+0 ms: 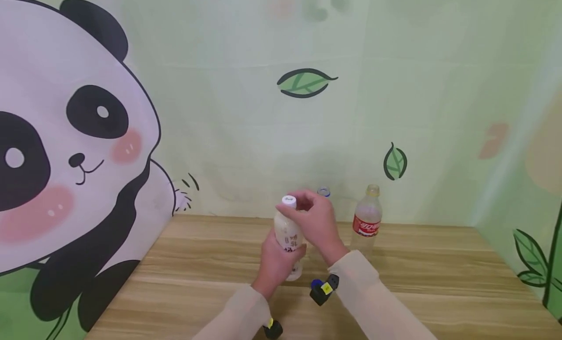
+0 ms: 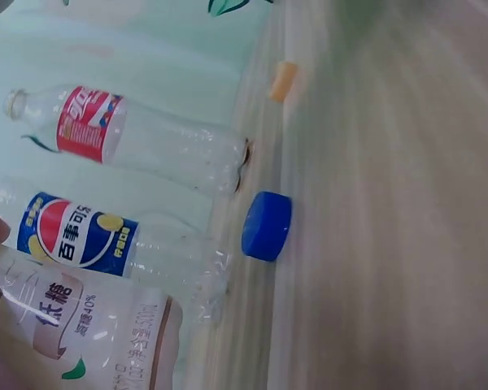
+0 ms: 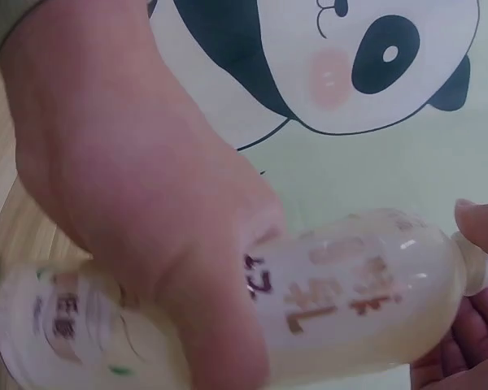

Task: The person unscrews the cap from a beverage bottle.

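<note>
A pale plastic drink bottle (image 1: 287, 228) with a milky look and brown lettering stands nearly upright above the table. My left hand (image 1: 276, 262) grips it round its lower body, the thumb across the front. On top is a white cap (image 1: 289, 200), which my right hand (image 1: 318, 220) pinches between thumb and fingers. The right wrist view shows the left hand wrapped round the bottle's label, and the right thumb and fingers (image 3: 464, 341) at the cap end. Low on the bottle, the left wrist view shows a printed label (image 2: 61, 313).
Behind the hands stand a capless clear cola bottle with a red label (image 1: 367, 226) and a clear bottle with a blue Pepsi label (image 2: 77, 231). A blue cap (image 2: 267, 226) and an orange cap (image 2: 283, 81) lie on the wooden table (image 1: 197, 262). A panda-printed cloth (image 1: 246, 135) hangs behind.
</note>
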Available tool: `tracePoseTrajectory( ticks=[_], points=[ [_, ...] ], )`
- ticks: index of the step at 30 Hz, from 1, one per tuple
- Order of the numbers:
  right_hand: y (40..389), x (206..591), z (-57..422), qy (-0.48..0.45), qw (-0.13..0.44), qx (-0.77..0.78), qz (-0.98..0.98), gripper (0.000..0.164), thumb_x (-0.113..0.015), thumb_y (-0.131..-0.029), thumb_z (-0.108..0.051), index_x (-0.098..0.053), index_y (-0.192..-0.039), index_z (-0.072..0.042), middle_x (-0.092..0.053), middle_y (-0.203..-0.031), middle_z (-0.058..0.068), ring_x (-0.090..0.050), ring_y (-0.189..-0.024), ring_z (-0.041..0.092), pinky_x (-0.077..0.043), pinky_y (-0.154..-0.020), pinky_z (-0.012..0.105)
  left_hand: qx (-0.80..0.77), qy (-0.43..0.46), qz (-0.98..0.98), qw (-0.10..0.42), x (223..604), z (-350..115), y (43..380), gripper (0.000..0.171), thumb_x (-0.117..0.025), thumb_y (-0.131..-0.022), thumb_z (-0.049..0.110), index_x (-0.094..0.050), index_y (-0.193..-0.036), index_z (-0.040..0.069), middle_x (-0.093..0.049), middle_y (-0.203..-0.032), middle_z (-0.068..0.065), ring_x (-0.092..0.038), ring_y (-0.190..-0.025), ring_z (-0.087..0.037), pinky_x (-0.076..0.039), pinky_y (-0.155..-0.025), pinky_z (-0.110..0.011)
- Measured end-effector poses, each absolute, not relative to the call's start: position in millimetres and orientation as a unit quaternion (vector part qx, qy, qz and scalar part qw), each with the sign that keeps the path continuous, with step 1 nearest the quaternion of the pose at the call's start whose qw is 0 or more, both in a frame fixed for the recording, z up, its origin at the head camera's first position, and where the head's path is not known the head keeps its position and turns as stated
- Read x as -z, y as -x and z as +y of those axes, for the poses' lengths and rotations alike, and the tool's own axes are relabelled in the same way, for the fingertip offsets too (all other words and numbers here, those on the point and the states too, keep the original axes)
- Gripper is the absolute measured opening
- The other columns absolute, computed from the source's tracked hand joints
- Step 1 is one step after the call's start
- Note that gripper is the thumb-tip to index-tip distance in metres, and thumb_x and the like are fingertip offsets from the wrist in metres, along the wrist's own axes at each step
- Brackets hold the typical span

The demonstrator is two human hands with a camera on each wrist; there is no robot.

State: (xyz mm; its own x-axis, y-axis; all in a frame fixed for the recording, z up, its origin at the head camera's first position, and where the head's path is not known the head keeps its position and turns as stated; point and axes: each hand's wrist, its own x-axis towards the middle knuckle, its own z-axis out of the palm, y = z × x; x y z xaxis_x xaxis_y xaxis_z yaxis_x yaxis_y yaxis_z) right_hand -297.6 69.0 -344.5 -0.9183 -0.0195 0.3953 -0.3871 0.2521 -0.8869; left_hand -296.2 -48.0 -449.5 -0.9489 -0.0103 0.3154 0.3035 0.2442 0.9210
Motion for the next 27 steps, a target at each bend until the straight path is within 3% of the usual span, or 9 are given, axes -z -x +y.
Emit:
tracePoseTrajectory(
  ticks=[10,20,27],
  points=[
    [274.4,338.9,94.2,-0.147,0.137,-0.577,-0.792,0.035,-0.089,-0.080,-0.034,-0.075,-0.107,-0.017,-0.075,-0.102,0.001,-0.069,-0.097,0.019,-0.057,-0.084,0.036,0.594,0.168,-0.779,0.111,447.0,-41.2,276.5,0.047,-0.083,-0.081,0.017,-0.058,-0.121,0.013,-0.070,-0.104,-0.005,-0.067,-0.091,-0.016,-0.058,-0.082,-0.034],
    [254.7,334.3,113.0,-0.142,0.132,-0.554,-0.809,0.035,-0.090,-0.078,-0.033,-0.075,-0.105,-0.017,-0.076,-0.101,0.002,-0.070,-0.092,0.018,-0.058,-0.080,0.031,0.593,0.180,-0.782,0.068,443.6,-27.2,258.8,0.049,-0.087,-0.080,0.028,-0.058,-0.118,0.017,-0.069,-0.101,0.001,-0.067,-0.086,-0.011,-0.057,-0.080,-0.031],
    [245.4,330.1,122.9,-0.149,0.120,-0.563,-0.804,0.034,-0.090,-0.078,-0.031,-0.074,-0.105,-0.016,-0.074,-0.101,0.002,-0.069,-0.096,0.019,-0.057,-0.086,0.033,0.604,0.192,-0.772,0.049,439.6,-20.0,251.0,0.050,-0.088,-0.078,0.030,-0.060,-0.117,0.017,-0.070,-0.100,0.002,-0.067,-0.086,-0.009,-0.057,-0.080,-0.029]
  ],
)
